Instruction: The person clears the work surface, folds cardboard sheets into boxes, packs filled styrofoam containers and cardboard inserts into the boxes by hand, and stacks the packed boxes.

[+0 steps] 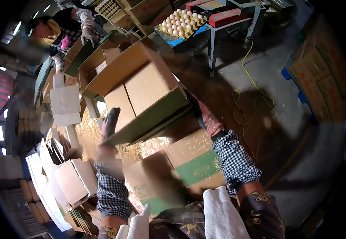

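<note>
An open cardboard box (145, 88), green on its near outer side, is held up and tilted in front of me, with its bare inside showing. My left hand (110, 122), in a dark and pink glove, is closed on the box's near left corner, fingers over the edge. On the right end my right hand (207, 119), in a reddish glove, grips the box too; its fingertips are partly hidden behind the cardboard. Under the box lies a brown and green carton (195, 159) with bits of straw-like shavings on its top.
A co-worker (71, 28) stands at the far left by more open boxes (97, 59). A tray of eggs (182, 24) sits on a blue-topped table at the back. Folded cardboard (75, 181) stands at left, loose shavings (86, 133) beside it. A yellow cable (249, 75) crosses the floor; stacked cartons (320, 75) stand right.
</note>
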`<state>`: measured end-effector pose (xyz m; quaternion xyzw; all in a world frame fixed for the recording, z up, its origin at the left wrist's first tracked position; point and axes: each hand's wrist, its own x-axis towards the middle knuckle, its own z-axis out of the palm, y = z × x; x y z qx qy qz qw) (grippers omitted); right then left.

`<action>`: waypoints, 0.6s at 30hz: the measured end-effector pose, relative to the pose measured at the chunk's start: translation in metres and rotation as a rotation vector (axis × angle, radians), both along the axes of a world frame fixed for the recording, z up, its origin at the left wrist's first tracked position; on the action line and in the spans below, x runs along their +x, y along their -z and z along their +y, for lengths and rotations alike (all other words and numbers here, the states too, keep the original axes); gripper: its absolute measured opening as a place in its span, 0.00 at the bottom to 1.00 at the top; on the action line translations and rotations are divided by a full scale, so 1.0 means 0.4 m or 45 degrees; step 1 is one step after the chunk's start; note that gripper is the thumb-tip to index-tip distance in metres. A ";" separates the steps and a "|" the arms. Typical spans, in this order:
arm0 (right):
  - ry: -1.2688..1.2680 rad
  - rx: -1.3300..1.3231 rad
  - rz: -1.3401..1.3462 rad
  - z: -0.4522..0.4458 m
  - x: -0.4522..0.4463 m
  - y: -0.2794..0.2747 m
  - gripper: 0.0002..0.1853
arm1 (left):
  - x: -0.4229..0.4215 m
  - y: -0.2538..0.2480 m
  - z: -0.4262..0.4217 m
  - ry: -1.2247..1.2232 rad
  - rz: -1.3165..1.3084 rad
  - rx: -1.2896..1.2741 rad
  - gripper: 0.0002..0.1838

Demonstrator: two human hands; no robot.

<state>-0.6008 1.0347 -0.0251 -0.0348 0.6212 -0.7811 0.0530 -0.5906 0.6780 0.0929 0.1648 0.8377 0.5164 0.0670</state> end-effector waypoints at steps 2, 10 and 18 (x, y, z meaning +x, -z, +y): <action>0.008 -0.006 0.010 0.001 0.004 0.014 0.29 | -0.009 0.017 -0.014 0.148 0.807 -0.593 0.29; 0.303 -0.943 -0.367 0.005 -0.027 0.190 0.28 | 0.003 0.126 -0.080 -0.629 -0.123 -0.042 0.28; 0.062 -0.138 -0.113 0.006 -0.089 0.212 0.27 | 0.100 0.215 0.043 0.028 0.381 -0.633 0.23</action>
